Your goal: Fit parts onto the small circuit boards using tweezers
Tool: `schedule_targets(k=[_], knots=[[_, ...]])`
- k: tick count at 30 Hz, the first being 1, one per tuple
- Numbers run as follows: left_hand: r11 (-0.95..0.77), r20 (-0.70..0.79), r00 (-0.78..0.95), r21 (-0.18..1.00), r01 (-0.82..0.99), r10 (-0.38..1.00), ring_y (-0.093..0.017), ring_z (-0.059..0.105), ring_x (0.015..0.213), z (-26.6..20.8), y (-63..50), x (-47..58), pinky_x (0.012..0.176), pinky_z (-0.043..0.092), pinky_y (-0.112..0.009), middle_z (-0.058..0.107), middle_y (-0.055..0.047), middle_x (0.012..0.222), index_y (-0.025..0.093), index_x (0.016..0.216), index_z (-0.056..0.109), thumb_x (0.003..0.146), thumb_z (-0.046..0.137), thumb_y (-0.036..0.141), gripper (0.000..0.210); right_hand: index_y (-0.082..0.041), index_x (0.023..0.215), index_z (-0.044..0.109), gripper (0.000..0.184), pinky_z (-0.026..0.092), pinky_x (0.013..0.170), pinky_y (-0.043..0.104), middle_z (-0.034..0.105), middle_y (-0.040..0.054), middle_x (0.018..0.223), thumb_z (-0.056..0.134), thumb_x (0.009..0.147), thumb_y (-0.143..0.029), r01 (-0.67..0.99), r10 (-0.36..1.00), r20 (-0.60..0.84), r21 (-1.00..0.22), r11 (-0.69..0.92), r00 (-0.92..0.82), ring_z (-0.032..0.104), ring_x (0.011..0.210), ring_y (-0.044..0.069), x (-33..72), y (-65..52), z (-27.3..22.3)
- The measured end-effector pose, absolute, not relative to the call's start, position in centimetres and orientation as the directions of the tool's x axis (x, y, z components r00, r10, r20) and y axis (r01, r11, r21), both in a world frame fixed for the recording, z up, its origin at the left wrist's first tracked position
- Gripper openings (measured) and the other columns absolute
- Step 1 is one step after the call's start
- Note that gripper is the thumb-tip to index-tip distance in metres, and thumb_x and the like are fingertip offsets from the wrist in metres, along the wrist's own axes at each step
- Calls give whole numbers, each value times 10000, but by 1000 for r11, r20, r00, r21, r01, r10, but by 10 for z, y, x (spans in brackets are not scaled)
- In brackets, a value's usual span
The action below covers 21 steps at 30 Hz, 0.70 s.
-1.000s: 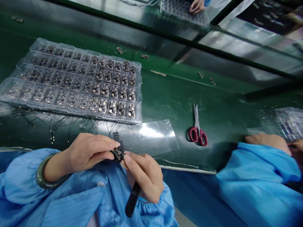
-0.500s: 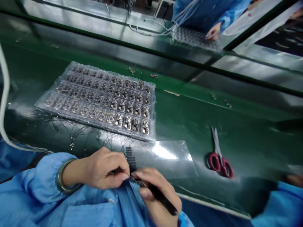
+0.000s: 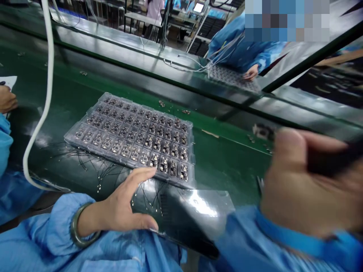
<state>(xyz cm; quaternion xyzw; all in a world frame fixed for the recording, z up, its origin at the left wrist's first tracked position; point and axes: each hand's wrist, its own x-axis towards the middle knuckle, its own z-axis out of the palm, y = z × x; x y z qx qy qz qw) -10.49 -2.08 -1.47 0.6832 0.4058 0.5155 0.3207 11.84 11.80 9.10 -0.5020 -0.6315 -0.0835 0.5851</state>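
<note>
My left hand [image 3: 124, 207] is open, thumb and forefinger spread with nothing between them, near the front edge of a clear plastic tray [image 3: 65, 136]. Small circuit boards [image 3: 136, 153] fill the tray's pockets. At the right my right hand [image 3: 309, 189], raised and blurred by motion, is closed around a dark, pen-like tool [image 3: 337, 158]. A small blurred piece like a circuit board [image 3: 263, 131] shows by its fingertips; whether it is gripped is unclear. Thin black wires with small bright ends [image 3: 99, 185] lie between the tray and my left hand.
A clear plastic sheet [image 3: 218, 198] lies right of my left hand. Scissors [image 3: 259, 185] are mostly hidden behind my right hand. A white cable [image 3: 48, 75] hangs at left. Scrap pieces [image 3: 186, 112] lie behind the tray. Co-workers' hands show at far left [image 3: 7, 99] and across the bench [image 3: 251, 72].
My hands have parted. The right rose to the right with the dark tool, while the left opened and stayed near the tray. The view has shifted, showing more of the room behind.
</note>
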Motion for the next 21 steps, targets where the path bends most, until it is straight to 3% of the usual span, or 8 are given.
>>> schedule_targets(k=[2,4,8,10,13,17,19,21], knots=[[-470,440,175,853,225,881,-305,445,1293,-14,-19,-104,1096,376,-484,475,-178,1365,221,1423,332,789,697,471,773,-200,967,741,195,423,659,345,749,39,891,614,848,-286,801,486,862,-185,570,-147,682,831,181,82,153,91],[-493,455,202,843,214,867,-276,521,1215,-12,-18,-102,1044,438,-438,551,-164,1287,201,1353,427,837,668,382,597,-154,1018,717,237,482,736,319,743,83,999,522,885,-171,718,480,753,-14,696,-451,679,914,207,39,175,79],[-487,447,217,851,197,868,-224,626,1036,-10,-17,-98,922,517,-347,664,-122,1086,181,1171,561,877,608,265,310,-152,1207,610,364,499,817,367,609,136,1299,338,966,-136,618,575,267,117,777,-773,639,1023,244,-23,188,41],[-473,430,224,860,194,874,-214,647,971,-10,-17,-97,872,533,-327,683,-107,1024,185,1109,589,879,590,256,240,-180,1165,629,342,505,807,336,655,112,1227,355,962,-148,585,569,145,122,802,-809,646,1006,226,-32,189,27],[-461,415,238,868,185,878,-213,654,945,-11,-18,-96,836,539,-314,691,-99,993,190,1064,607,881,571,248,196,-209,1088,657,265,523,742,299,702,69,1123,433,949,-235,591,586,79,117,798,-807,675,946,211,-30,189,16],[-482,435,251,860,171,865,-218,652,933,-16,-17,-93,831,533,-325,696,-102,968,187,1054,617,883,555,224,185,-256,1156,634,284,540,757,282,625,10,1295,515,914,-346,602,603,29,99,792,-798,674,1001,194,-22,186,21],[-476,439,236,870,130,867,-211,654,870,-16,-18,-94,765,541,-314,689,-106,925,175,1044,625,878,557,225,186,-273,1186,621,305,545,779,287,575,-9,1362,529,902,-337,618,618,33,95,780,-786,673,1019,193,-16,180,33],[-374,351,273,927,35,896,-183,659,763,-10,-22,-99,660,537,-273,675,-104,895,164,1026,634,883,558,239,178,-267,1213,607,327,552,766,314,598,11,1335,514,902,-298,657,654,64,94,748,-754,684,998,213,-4,168,51]])
